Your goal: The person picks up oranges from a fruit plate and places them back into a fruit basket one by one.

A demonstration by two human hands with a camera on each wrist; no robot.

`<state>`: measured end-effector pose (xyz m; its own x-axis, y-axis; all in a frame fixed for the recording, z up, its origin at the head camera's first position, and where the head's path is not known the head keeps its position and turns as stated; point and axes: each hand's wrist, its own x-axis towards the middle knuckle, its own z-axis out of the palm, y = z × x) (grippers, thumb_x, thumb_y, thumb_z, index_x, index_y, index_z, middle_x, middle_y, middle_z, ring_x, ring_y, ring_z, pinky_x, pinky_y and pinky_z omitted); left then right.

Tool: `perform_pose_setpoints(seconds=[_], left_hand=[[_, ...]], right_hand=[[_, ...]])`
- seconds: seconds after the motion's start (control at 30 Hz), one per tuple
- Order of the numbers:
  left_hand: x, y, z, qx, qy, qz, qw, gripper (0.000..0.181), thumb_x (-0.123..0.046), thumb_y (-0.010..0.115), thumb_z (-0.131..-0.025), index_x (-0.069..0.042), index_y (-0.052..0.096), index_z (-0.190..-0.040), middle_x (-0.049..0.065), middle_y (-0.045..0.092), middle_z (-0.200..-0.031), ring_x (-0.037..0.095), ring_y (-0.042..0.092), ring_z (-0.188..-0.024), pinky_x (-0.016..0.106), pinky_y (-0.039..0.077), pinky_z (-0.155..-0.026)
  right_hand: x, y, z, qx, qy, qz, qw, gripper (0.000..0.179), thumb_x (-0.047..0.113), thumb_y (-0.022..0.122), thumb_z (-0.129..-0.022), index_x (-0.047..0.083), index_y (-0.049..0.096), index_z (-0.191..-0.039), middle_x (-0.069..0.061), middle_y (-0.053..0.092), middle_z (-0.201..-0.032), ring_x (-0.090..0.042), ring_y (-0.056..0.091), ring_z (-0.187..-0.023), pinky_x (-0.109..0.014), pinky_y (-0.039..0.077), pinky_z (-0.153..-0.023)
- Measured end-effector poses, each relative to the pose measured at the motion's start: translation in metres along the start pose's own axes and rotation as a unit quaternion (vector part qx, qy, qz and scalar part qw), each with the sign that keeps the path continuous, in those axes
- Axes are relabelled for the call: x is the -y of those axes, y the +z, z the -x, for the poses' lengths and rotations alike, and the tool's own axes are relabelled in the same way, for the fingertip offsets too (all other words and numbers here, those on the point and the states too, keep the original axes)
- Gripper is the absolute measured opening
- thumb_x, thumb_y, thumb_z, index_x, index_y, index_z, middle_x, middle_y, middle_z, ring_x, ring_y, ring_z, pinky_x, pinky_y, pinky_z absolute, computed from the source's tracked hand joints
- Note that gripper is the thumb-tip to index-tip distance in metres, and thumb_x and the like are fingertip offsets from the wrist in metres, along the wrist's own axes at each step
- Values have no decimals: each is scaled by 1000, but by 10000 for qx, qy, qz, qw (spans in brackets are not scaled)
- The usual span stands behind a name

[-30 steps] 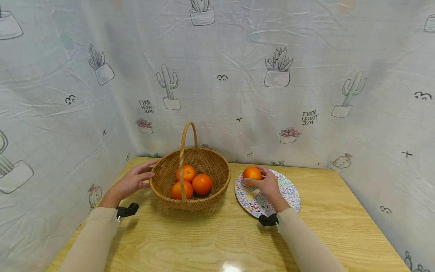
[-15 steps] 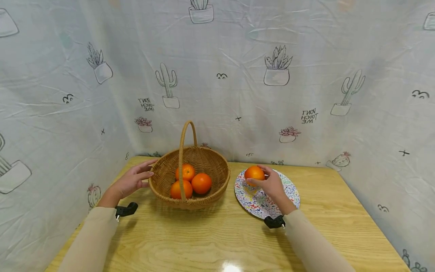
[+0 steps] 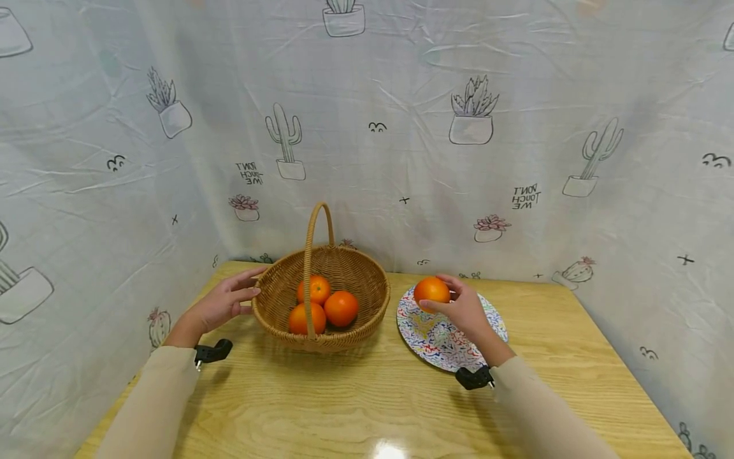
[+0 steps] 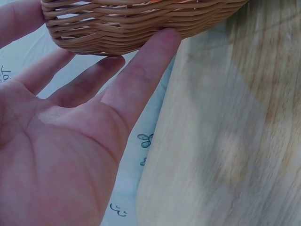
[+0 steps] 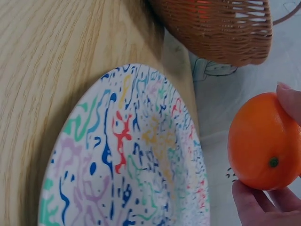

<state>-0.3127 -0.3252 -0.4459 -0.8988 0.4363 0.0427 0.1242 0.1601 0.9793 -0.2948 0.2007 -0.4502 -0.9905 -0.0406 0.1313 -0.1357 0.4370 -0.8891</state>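
Observation:
My right hand [image 3: 467,311] pinches an orange [image 3: 432,291] between thumb and fingers, above the far left part of the plate [image 3: 424,347]. In the right wrist view, that orange [image 5: 263,146] shows a small green stem mark, and a gap separates it from the plate, which has colourful squiggles. On the left, a wicker basket [image 3: 287,261] with a tall arched handle holds 3 oranges [image 3: 341,309]. My left hand [image 3: 220,306] touches the basket's left side, its fingers spread and fairly straight. In the left wrist view, fingertips [image 4: 167,37] rest against the woven wall.
Everything stands on a light wooden table [image 3: 321,408]. Behind and to both sides hangs a pale curtain [image 3: 401,159] printed with cacti, close to the table's back edge. The basket's handle [image 3: 309,268] arches high over the oranges inside it. A black camera mount sits at each wrist.
My right hand has lifted the orange slightly from the plate and shifted a little to the right. The left hand and the basket have stayed put.

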Motion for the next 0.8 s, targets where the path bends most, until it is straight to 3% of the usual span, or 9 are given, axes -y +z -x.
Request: perform_pose_setpoints(seconds=[0.33,0.57,0.8], left_hand=[[-1,0,1,43,-28,42,10000,68,-18,52,-109,-11,15,-166,26,20,-166,4,61,-124,34,59,-95],[-1,0,1,78,-8,32,10000,69,-18,52,-109,-10,16,-166,29,19,-165,6,61,-125,34,59,-94],[0,-1,1,76,-9,80,9999,68,-17,53,-108,-10,16,-166,28,20,-165,4,62,-124,34,60,-93]], right_hand=[[12,-10,2,162,-132,-121,9997,77,30,84,-87,13,48,-154,-15,52,-151,-37,58,-129,-47,55,-102],[25,-17,4,295,-373,-233,9986,77,28,84,-87,12,47,-154,-18,54,-148,-38,61,-123,-37,59,-93],[42,-23,1,391,-413,-388,9976,78,29,83,-89,13,46,-155,-17,53,-150,-37,60,-125,-34,57,-94]])
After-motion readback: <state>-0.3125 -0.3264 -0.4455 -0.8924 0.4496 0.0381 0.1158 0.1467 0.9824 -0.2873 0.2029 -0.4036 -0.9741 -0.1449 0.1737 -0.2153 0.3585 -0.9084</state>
